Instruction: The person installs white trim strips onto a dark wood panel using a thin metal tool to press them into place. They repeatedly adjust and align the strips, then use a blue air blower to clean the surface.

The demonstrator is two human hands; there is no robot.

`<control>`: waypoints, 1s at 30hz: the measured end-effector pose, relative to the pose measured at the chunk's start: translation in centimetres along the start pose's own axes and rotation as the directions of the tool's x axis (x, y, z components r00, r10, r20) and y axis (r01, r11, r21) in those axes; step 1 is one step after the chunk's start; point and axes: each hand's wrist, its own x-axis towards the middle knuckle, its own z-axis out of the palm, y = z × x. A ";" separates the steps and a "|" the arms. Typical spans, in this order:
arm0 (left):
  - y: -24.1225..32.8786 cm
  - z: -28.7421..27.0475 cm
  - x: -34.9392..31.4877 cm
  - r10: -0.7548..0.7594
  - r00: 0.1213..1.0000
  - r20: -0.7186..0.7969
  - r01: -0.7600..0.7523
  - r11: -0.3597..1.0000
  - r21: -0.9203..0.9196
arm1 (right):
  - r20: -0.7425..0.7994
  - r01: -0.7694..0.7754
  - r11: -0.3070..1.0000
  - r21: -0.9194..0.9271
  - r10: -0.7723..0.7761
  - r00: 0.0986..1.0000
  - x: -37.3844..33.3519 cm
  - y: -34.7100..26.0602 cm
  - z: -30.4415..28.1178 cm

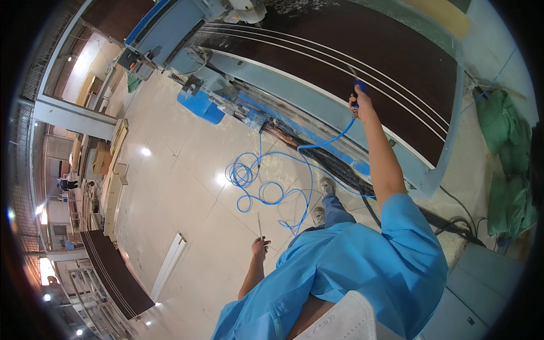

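My right hand [362,105] is wrapped round a blue air blow gun [360,86], its thin nozzle pointing out over a dark brown panel [391,54]. Pale parallel lines run lengthwise along the panel, and whitish dust lies toward its far end. The panel rests on the bed of a blue-grey machine [294,82]. From the gun's handle a blue air hose [334,139] drops to the floor and lies there in loose coils. Low at my left side, my left hand [260,247] is closed on a thin pale stick [259,225], apart from the panel; its exact kind is unclear.
The machine's gantry and spindle [246,11] stand at the far left end of the bed. Black cables [340,173] run along its near side by my shoes. A white strip [169,266] lies on the floor at left, near another brown panel [113,275]. Green sacks [501,124] stand at right.
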 end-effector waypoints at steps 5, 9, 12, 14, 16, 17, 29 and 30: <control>4.9 1.3 -0.7 0.025 0.999 -0.037 -0.025 1.000 -0.011 | 0.052 -0.069 0.997 -0.034 0.071 0.996 7.0 -1.9 5.6; 9.5 3.1 -1.3 0.091 0.994 -0.064 -0.089 0.996 0.026 | -0.176 0.121 0.972 0.203 -0.085 0.981 13.7 -3.8 10.5; 12.5 4.8 -1.7 0.148 0.986 -0.074 -0.147 0.989 0.024 | -0.233 0.166 0.971 0.174 -0.123 0.965 18.1 -4.6 13.1; 13.9 5.9 -1.9 0.186 0.981 -0.064 -0.184 0.982 0.033 | -0.101 0.149 0.976 0.158 -0.134 0.986 20.2 -5.1 14.3; 14.8 6.8 -2.2 0.197 0.979 -0.048 -0.194 0.979 0.069 | -0.034 0.122 0.986 0.114 -0.119 0.992 21.5 -5.6 15.1; 15.0 7.1 -2.3 0.200 0.979 -0.037 -0.197 0.977 0.080 | -0.023 0.100 0.991 0.085 -0.099 0.995 21.9 -6.2 15.2; 9.3 6.1 -0.1 -0.033 0.999 -0.007 0.033 0.996 0.083 | -0.503 0.336 0.833 0.439 -0.082 0.861 19.6 -12.5 -0.1; 9.1 6.1 0.4 -0.069 0.997 -0.032 0.072 0.993 0.099 | -0.579 0.345 0.826 0.445 -0.028 0.815 18.8 -12.9 -2.6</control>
